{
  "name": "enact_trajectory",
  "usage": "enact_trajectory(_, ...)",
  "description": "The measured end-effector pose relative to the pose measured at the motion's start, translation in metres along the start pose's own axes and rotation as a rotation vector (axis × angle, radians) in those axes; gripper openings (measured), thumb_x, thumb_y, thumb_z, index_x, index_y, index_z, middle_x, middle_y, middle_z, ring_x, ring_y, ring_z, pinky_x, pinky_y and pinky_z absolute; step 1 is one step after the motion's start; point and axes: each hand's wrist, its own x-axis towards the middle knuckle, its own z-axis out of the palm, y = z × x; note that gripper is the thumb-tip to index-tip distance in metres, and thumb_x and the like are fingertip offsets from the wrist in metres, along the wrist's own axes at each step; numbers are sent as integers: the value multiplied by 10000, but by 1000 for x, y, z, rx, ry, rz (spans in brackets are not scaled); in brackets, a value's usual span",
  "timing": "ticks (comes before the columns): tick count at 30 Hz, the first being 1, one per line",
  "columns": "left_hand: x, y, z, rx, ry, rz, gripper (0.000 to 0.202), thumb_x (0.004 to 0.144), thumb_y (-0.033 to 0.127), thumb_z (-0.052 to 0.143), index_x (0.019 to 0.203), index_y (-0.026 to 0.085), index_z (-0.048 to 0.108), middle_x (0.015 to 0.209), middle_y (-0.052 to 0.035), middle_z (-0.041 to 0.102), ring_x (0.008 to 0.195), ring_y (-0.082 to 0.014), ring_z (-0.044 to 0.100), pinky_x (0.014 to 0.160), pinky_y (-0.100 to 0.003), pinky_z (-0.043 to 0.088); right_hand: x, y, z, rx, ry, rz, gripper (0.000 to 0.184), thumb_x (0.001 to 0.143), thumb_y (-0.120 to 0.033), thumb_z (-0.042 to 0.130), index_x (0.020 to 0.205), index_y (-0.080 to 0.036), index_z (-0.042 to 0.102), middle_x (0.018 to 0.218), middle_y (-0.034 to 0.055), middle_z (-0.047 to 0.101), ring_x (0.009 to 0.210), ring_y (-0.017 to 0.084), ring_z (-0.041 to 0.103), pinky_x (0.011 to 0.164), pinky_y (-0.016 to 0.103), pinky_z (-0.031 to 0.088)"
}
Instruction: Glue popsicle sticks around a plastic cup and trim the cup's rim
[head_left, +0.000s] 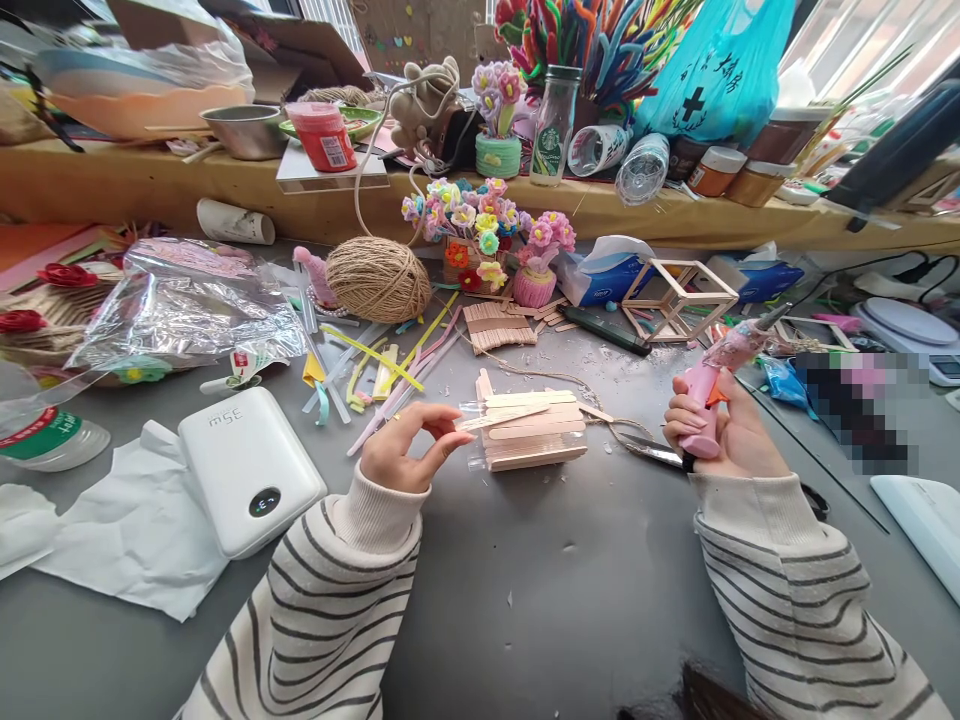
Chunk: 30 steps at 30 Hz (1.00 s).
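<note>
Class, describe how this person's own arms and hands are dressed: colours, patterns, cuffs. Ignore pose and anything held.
Both arms wear one long-sleeved knit top, cream with thin dark stripes: see the left sleeve and right sleeve. Each ends in a plain, ribbed cream cuff. The left hand and right hand are bare: no gloves, rings or watch show.

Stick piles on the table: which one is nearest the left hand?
The stacked block beside the left hand, which pinches a stick on it; the flat row lies farther back, by the twine ball.

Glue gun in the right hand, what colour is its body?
Pink, on the plastic glue gun; head view.
</note>
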Motion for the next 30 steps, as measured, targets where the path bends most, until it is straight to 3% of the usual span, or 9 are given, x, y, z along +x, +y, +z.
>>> enact_trajectory(6,0,-1,0,-21,-13,3,208,706,312,654,837,164,591,648,22,620,564,-86,557,599,-216,487,0,0,-2,0,-13,16,341,869,-420,324,792,-135,494,487,-57,373,355,30,359,314,127,366)
enact_trajectory(13,-1,-1,0,-20,-4,-18,239,710,356,643,843,163,595,647,14,632,558,-92,560,601,-231,486,3,2,-4,-36,-20,22,306,666,-437,639,792,-196,500,500,-86,361,368,16,337,325,110,355)
enact_trajectory(17,-2,1,1,-16,41,-53,271,710,420,622,816,170,614,633,8,641,550,-102,569,600,-241,485,0,3,-1,7,-6,30,238,777,-407,514,806,-172,499,496,-71,365,373,27,338,322,121,364)
enact_trajectory(22,-1,2,-5,34,232,-190,250,764,412,561,768,173,636,661,-17,658,566,-119,592,628,-265,495,-2,3,2,11,-17,30,251,820,-400,442,817,-153,487,500,-69,353,360,32,342,319,125,364)
enact_trajectory(26,-1,-5,-12,262,272,-215,158,754,296,580,818,158,623,689,-29,657,574,-127,600,622,-260,494,0,3,0,26,-29,32,224,821,-369,450,836,-148,486,504,-68,353,358,36,352,317,130,367)
enact_trajectory(30,-7,-21,-15,686,113,-119,188,767,253,526,878,128,613,806,-99,647,645,-189,608,661,-321,484,6,3,-10,20,-127,54,227,795,-354,502,874,-142,482,521,-58,391,382,47,388,349,146,394)
